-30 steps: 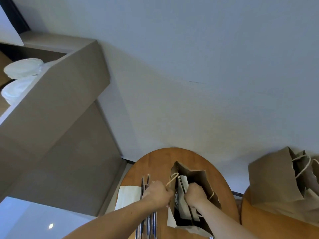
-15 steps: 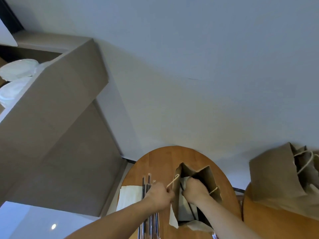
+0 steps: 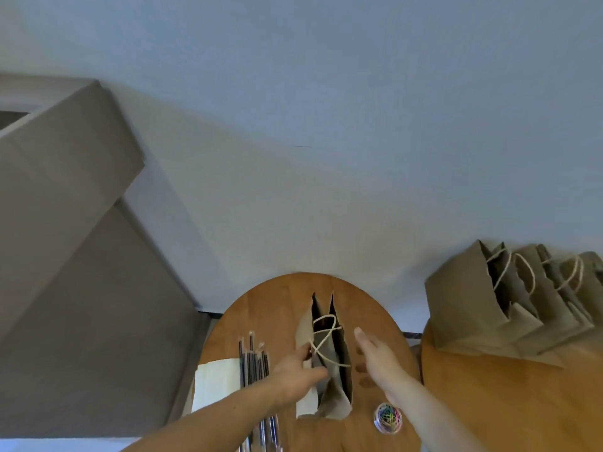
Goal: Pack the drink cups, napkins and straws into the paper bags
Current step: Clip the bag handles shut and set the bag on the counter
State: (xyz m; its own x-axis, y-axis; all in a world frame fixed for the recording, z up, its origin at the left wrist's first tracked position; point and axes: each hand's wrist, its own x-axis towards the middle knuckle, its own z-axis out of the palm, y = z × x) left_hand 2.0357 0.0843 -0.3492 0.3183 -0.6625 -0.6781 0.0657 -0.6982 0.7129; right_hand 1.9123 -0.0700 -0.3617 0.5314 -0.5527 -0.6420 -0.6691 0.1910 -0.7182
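**A:** You're maybe halfway? Filled-looking bags stand on the right table.

**B:** Yeah, your left hand pinches this paper bag by its rim on the round table. Your right hand is flat open beside it, empty. The straws and napkins lie left of it, unpacked.

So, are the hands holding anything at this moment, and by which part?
The left hand pinches the paper bag by its left wall near the rim, beside the twine handle. The right hand is open and holds nothing.
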